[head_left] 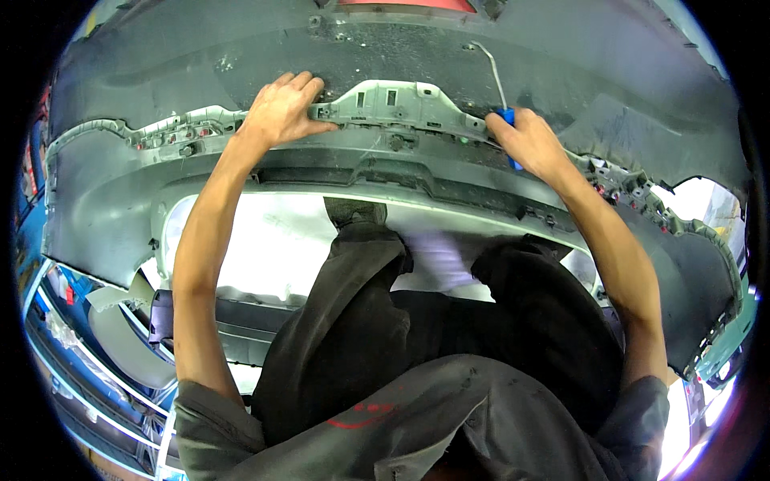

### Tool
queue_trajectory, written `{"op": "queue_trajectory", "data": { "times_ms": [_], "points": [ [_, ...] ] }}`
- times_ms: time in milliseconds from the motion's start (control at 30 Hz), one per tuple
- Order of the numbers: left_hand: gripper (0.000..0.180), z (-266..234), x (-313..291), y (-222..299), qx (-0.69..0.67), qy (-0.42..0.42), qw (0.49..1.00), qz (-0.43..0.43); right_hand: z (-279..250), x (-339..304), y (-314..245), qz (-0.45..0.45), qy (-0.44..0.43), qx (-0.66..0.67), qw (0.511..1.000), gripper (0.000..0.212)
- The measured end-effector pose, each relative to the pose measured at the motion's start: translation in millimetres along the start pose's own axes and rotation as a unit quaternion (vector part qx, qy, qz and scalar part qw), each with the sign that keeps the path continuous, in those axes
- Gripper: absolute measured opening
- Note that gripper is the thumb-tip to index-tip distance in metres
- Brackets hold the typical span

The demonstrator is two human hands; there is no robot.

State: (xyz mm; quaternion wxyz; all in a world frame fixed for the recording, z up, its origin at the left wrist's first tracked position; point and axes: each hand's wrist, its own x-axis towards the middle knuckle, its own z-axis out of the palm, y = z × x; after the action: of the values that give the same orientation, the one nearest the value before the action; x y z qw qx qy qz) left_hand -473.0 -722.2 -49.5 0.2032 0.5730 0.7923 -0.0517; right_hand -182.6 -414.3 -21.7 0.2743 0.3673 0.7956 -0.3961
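A dark grey car bumper cover (417, 56) spans the view with its inner side facing me. Along its middle runs a pale grey-green edge strip (385, 112) with slots and clips. My left hand (282, 108) lies over this strip, left of its raised middle. Its thumb is stretched out along the strip, apart from the fingers, which rest on the panel beyond. My right hand (529, 143) is closed around the blue handle of a hook tool (499, 84). The tool's thin, bent metal shaft points away from me, its tip touching or close to the far panel.
Red-marked clips (192, 136) line the strip at the left, with more at the right. My legs (337, 297) are below the bumper, over a bright white surface (257, 240). Blue metal racking (88, 377) stands at the left. A red piece (409, 5) shows at the top.
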Motion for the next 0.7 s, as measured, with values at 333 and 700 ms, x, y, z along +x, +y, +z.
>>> {"op": "queue_trajectory", "data": {
  "times_ms": [333,700],
  "points": [
    [0.074,8,0,-13,-0.011,0.087,0.993,0.077,28,4,0,-0.004,0.224,-0.128,0.966,0.065],
    [0.064,-28,25,2,-0.011,-0.076,0.985,0.152,34,5,12,-0.027,0.244,-0.155,0.957,0.066]
  ]
}}
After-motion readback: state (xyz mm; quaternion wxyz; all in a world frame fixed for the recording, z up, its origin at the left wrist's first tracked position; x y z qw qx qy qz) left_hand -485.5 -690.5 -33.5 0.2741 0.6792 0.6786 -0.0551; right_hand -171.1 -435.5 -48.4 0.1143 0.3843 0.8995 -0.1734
